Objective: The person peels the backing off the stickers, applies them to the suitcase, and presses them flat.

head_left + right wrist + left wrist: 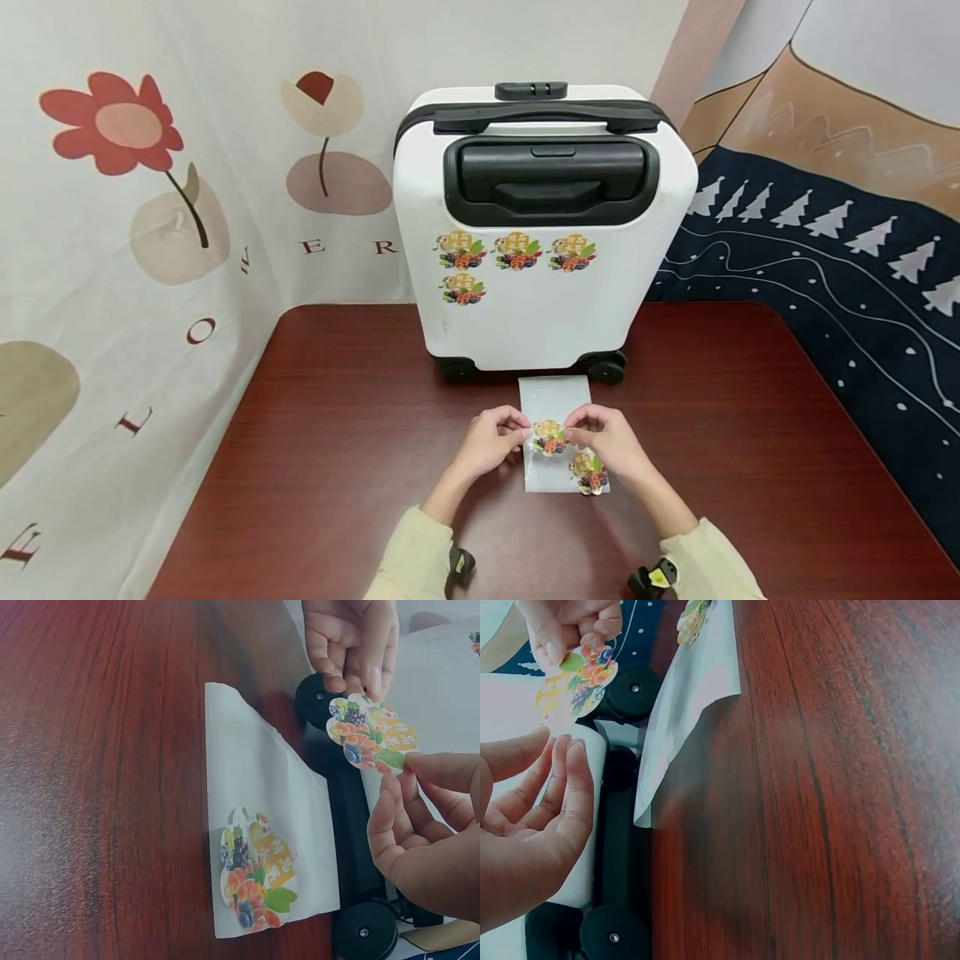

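Observation:
Between both hands is a colourful fruit sticker [551,437], raised above a white backing sheet [247,757]. My left hand [491,439] pinches the sticker's left edge between thumb and fingertips. On the opposite edge, my right hand [606,437] pinches it the same way, as the right wrist view shows closely. A second fruit sticker [259,874] remains on the backing sheet, near its lower right corner in the head view. Behind the sheet stands a white suitcase [525,325] with several matching stickers [517,251] on its front, three in a row and one below the left one.
The suitcase stands on its black wheels [606,367] on a reddish-brown wooden table [337,467]. Its black handle recess [551,179] faces forward. A flower-printed cloth [247,100] hangs at left and behind; a dark blue tree-patterned cloth [787,275] hangs at right.

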{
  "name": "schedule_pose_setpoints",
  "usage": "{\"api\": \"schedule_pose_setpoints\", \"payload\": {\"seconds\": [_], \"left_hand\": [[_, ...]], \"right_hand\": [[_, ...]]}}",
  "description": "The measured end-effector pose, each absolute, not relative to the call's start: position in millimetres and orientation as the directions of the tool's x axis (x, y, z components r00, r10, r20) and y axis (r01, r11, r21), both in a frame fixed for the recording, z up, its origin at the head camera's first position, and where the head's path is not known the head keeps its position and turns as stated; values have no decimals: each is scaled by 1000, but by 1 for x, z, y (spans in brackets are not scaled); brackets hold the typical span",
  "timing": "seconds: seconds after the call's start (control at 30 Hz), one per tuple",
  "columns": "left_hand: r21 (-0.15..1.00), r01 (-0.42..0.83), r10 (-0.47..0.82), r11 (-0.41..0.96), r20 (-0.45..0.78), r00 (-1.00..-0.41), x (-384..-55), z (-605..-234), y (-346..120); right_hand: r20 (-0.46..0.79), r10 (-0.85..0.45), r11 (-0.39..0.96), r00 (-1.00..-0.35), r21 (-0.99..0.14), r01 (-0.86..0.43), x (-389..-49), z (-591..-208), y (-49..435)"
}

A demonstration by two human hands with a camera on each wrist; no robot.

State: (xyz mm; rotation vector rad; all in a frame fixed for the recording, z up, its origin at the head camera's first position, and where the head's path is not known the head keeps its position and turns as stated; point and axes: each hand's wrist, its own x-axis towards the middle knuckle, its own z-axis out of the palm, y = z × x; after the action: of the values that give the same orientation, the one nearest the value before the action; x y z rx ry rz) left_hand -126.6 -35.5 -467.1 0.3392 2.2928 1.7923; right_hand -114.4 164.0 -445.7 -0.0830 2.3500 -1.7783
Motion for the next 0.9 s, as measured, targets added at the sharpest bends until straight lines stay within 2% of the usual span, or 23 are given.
{"api": "schedule_pose_setpoints", "payload": {"seconds": [0.23,0.9], "left_hand": [[964,56,299,258,-25,-954,-126,-469,-36],[948,119,270,294,37,-962,-132,-463,-44]], "right_hand": [[-76,-185,293,-980,-956,19,-118,-450,162],[-62,-172,300,-983,-954,7,-128,-447,151]]}}
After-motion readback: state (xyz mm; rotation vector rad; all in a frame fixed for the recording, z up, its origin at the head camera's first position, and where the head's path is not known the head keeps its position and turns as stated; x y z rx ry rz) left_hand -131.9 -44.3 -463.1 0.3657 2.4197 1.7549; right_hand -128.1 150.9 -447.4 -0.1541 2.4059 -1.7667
